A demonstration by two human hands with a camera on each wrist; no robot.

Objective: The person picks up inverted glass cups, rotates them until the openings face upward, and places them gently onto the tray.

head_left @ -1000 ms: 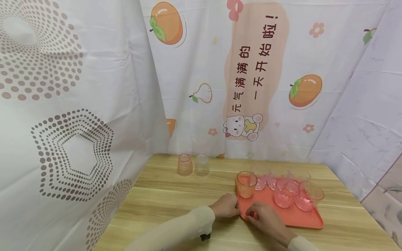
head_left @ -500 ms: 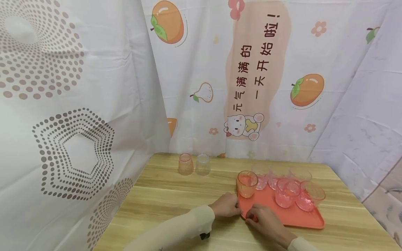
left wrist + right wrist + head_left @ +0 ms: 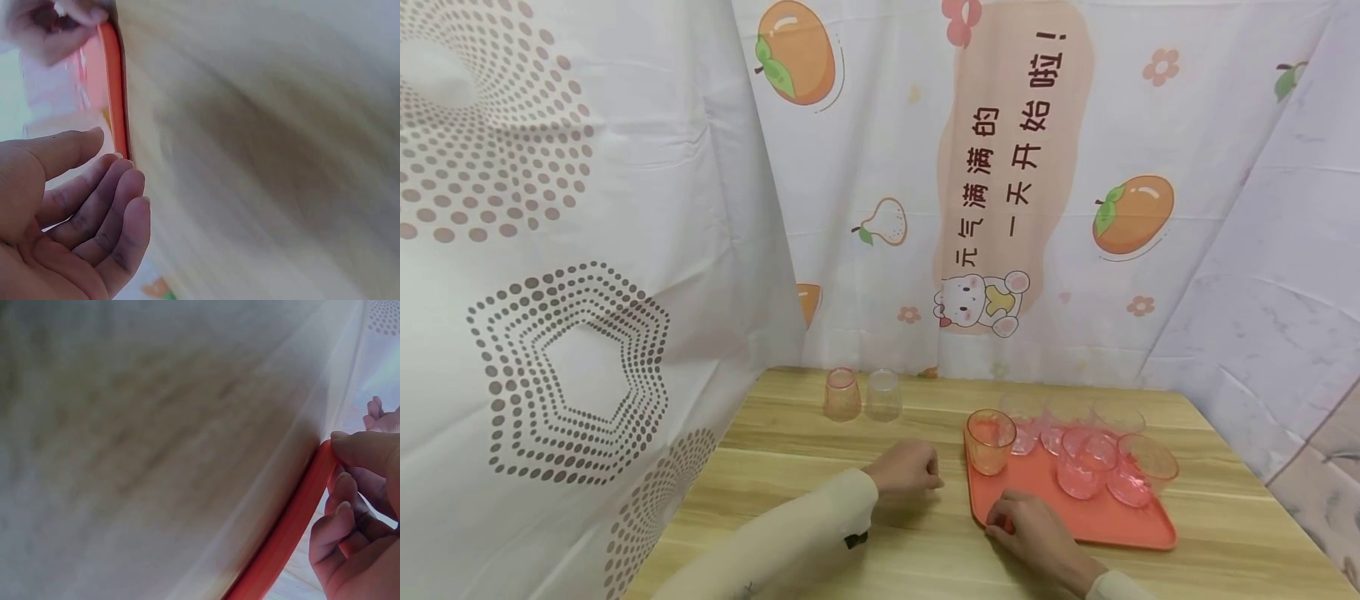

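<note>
A red tray lies on the wooden table at the right, bearing several see-through cups. An orange cup stands at its left side, and a pink cup nearer the middle. My right hand pinches the tray's near left corner; in the right wrist view the thumb lies on the rim with the fingers curled opposite it. Left of the tray, my left hand is over the table, apart from the rim. Its fingers are loosely bent in the left wrist view and hold nothing.
Toward the table's back left, a pinkish cup and a clear cup stand upside down side by side. A printed curtain hangs behind the table, and another curtain closes off the left side.
My left hand has let go of the tray's left edge and moved left and slightly back. The right hand stays at the corner. Tray and cups look unmoved.
</note>
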